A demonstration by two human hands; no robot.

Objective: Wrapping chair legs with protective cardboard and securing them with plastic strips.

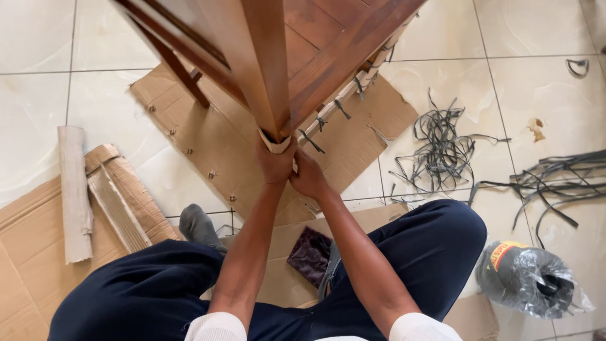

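Tiles of pale cream floor [38, 38] carry everything, with flattened cardboard sheets [208, 145] spread over the middle and the near-left corner of the view. Over the cardboard stands a brown wooden furniture piece [315, 38], tilted toward the camera, its leg [268, 69] coming down to the hands, with strips of cardboard padding tied along its lower rail by dark straps [344, 108]. Dark trousered legs fill the near edge. A bagged roll of black strap [530, 281] lies by the right knee, and loose cut strapping [442, 148] is tangled on the tiles toward the right edge. Two cardboard rolls [76, 189] lie at the left. The left hand [274, 163] is closed around the wrapped foot of the leg; the right hand [308, 177] presses against it, fingers curled, touching the left.
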